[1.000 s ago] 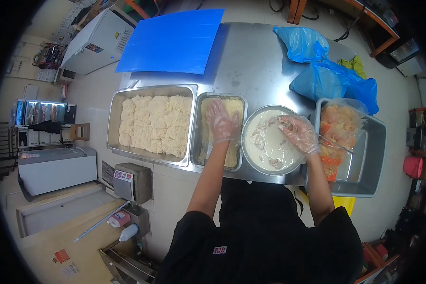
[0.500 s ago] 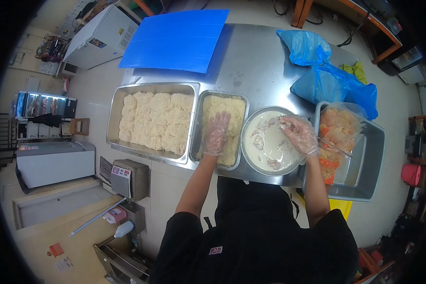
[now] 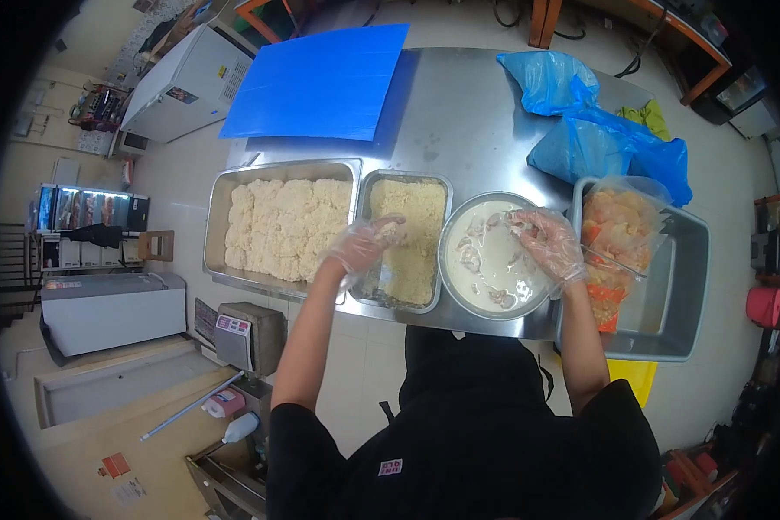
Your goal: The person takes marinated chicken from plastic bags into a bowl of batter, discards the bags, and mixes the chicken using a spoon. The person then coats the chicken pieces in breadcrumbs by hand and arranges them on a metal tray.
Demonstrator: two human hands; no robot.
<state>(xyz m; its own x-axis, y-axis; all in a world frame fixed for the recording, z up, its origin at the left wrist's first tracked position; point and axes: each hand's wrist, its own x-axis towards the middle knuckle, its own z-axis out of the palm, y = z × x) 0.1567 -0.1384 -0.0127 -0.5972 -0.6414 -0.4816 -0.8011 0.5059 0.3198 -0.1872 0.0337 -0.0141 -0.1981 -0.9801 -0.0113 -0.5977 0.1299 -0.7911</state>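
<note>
My left hand [image 3: 360, 248], in a clear plastic glove, is closed on a small crumb-coated piece [image 3: 391, 230] at the left side of the tray of breadcrumbs [image 3: 418, 247]. Over the right side of a round metal bowl of white batter [image 3: 487, 290], my gloved right hand [image 3: 549, 248] has its fingers pinched around a batter-coated piece of meat [image 3: 520, 227]. Pinkish meat pieces [image 3: 470, 257] lie partly sunk in the batter. To the left, a larger metal tray [image 3: 219, 217] holds rows of breaded pieces [image 3: 282, 230].
A grey tub [image 3: 680, 299] with plastic bags of orange-tinted meat [image 3: 617, 234] stands right of the bowl. Blue plastic bags [image 3: 581, 143] and a green cloth [image 3: 648, 119] lie behind it. A blue board [image 3: 316, 82] covers the table's [image 3: 459, 113] back left.
My left hand has lifted from the crumbs and moved left toward the large tray, now with a coated piece. My right hand stays over the bowl. The view has shifted slightly.
</note>
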